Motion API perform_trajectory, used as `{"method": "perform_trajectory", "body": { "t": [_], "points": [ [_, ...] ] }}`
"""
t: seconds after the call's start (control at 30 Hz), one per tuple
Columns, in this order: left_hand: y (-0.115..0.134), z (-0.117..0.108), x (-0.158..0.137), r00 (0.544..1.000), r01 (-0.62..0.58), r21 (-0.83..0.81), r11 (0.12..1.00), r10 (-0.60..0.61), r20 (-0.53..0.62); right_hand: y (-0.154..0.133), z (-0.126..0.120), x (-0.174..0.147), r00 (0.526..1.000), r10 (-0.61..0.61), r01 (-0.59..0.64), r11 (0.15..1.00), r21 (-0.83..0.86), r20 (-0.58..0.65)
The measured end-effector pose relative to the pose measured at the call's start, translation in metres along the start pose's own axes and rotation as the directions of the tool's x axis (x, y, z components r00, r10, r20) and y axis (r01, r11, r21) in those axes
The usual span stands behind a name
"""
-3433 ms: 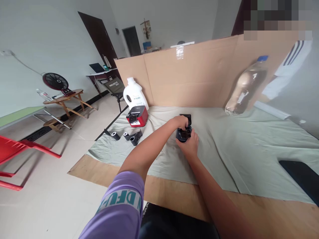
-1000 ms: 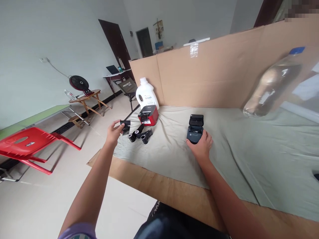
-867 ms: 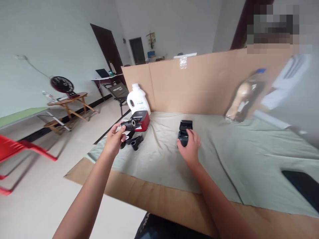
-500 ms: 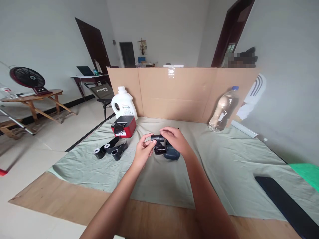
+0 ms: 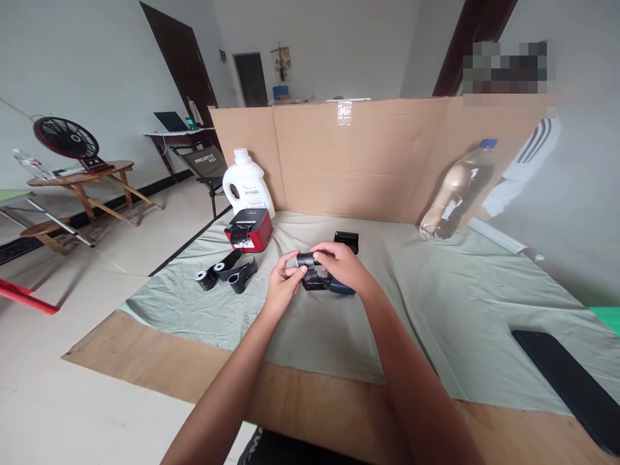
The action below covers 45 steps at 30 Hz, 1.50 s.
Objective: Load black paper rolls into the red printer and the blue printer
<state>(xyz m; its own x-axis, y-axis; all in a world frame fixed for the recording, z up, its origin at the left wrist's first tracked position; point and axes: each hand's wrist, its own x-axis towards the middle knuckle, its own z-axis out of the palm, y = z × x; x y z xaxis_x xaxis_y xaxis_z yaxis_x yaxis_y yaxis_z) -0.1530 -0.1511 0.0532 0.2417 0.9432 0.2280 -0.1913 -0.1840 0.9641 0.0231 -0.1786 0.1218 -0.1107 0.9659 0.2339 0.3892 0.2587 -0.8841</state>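
Near the middle of the cloth, a small roll of black ribbon (image 5: pixel 306 259) is gripped between my two hands, its glossy loose strip (image 5: pixel 314 283) hanging below. My left hand (image 5: pixel 281 282) pinches the roll's left end with thumb and fingers. At the other end, my right hand (image 5: pixel 345 263) closes its thumb and fingertips on it. Behind and under my right hand sits a dark blue device (image 5: pixel 343 288) with a raised black lid (image 5: pixel 347 241); my hand hides much of it. Several similar black rolls (image 5: pixel 241 278) with loose tails lie to the left.
A red and black printer (image 5: pixel 256 232) stands at the back left, before a white jug (image 5: pixel 248 187). A cardboard panel (image 5: pixel 349 155) closes off the back. A clear bottle (image 5: pixel 458 194) leans at the right; a dark phone-like slab (image 5: pixel 562 381) lies front right. A person sits behind the panel.
My view has shifted, so the scene sits differently in the frame. The raised black lid shows more clearly behind my right hand. Both hands keep hold of the roll.
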Motion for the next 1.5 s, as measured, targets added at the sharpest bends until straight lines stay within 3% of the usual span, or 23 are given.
{"method": "perform_trajectory", "body": {
  "t": [0.33,0.43,0.53,0.63,0.8,1.13,1.5],
  "points": [
    [-0.007,0.024,-0.015,0.996,0.063,-0.021,0.998,-0.061,0.072,0.021,-0.020,0.005,0.963,0.160,-0.111,0.968,0.226,-0.215],
    [-0.012,0.028,-0.019,0.998,0.014,0.042,0.999,-0.017,0.060,0.034,-0.035,0.004,0.938,0.193,-0.149,0.974,0.168,-0.286],
    [-0.020,0.030,-0.021,0.999,-0.016,0.102,0.995,0.011,0.049,0.053,-0.046,0.001,0.932,0.155,-0.169,0.985,-0.014,-0.327],
    [-0.030,0.032,-0.021,0.997,0.023,0.150,0.988,-0.034,0.073,0.078,-0.049,0.002,0.940,0.123,-0.175,0.975,-0.140,-0.319],
    [-0.041,0.036,-0.022,0.983,0.062,0.222,0.973,-0.098,0.157,0.109,-0.039,0.007,0.928,-0.052,-0.071,0.947,-0.313,-0.369],
    [-0.056,0.041,-0.021,0.967,0.055,0.210,0.976,-0.104,0.232,0.121,-0.028,0.008,0.884,-0.117,-0.031,0.952,-0.305,-0.452],
    [-0.054,0.041,-0.021,0.961,0.043,0.266,0.963,-0.113,0.254,0.119,-0.036,0.005,0.909,-0.066,-0.036,0.971,-0.236,-0.411]
  ]
}}
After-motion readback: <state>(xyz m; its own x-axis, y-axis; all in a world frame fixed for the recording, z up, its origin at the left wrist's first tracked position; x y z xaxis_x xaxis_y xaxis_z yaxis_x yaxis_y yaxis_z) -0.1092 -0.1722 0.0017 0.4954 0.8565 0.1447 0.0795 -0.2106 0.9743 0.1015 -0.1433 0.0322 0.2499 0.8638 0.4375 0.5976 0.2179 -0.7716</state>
